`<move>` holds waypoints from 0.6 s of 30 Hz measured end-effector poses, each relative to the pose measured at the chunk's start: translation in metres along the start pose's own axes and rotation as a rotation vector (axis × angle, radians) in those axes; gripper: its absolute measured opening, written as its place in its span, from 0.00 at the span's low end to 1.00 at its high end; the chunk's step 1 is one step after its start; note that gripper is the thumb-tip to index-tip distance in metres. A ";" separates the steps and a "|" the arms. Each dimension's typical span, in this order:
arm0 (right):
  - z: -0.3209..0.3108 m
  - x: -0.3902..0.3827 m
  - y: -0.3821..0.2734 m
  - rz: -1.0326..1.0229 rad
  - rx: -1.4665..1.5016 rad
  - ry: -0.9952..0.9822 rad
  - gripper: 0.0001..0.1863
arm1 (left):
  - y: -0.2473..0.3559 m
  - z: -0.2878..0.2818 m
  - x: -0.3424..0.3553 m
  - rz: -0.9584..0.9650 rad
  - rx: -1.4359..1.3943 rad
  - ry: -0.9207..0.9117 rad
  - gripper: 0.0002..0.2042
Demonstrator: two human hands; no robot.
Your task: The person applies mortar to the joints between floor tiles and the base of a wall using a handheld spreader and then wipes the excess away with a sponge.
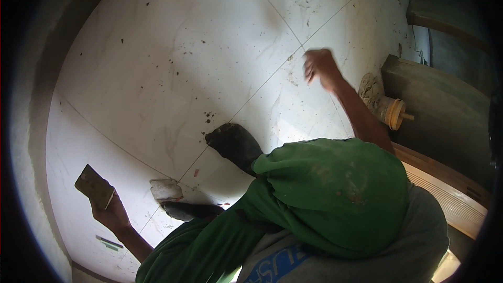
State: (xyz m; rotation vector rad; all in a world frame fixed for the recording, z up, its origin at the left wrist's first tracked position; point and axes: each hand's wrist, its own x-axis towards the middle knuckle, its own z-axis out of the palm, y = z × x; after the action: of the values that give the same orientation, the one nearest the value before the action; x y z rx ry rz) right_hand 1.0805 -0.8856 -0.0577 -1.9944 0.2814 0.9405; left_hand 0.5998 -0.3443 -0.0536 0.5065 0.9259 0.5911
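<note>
My left hand (pixel 111 214) is raised at the lower left and grips a flat brownish rectangular block (pixel 94 186), like a sponge or rubbing pad. My right hand (pixel 319 65) reaches out over the white floor tiles (pixel 173 57), close to a thin grout line (pixel 272 73). It is blurred, with fingers loosely spread and nothing in them. My knees in green trousers (pixel 330 194) fill the lower middle. Two dark-shod feet (pixel 233 144) rest on the tiles, one near a tile joint.
A whitish lump (pixel 166 189) lies on the floor by the nearer foot (pixel 188 210). At the right stand a yellow-capped container (pixel 393 112) and a grey mortar lump (pixel 371 89), beside grey slabs (pixel 440 105) and a ribbed wooden board (pixel 445 188). Dark specks dot the tiles.
</note>
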 end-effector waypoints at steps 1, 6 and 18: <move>0.017 -0.022 -0.004 0.096 -0.134 -0.129 0.17 | -0.002 -0.004 0.001 -0.028 -0.011 -0.064 0.20; 0.023 -0.045 0.050 -0.194 -0.996 -0.148 0.24 | -0.010 0.009 0.004 -0.053 0.027 -0.094 0.21; 0.073 -0.060 0.091 -0.787 -0.894 -0.215 0.35 | -0.008 0.014 -0.006 -0.026 0.045 -0.006 0.19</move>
State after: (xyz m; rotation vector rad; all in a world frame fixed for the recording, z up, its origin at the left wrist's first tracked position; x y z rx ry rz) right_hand 0.9547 -0.8891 -0.0953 -2.4078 -1.1551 0.7822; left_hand 0.6107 -0.3567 -0.0477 0.5357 0.9405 0.5453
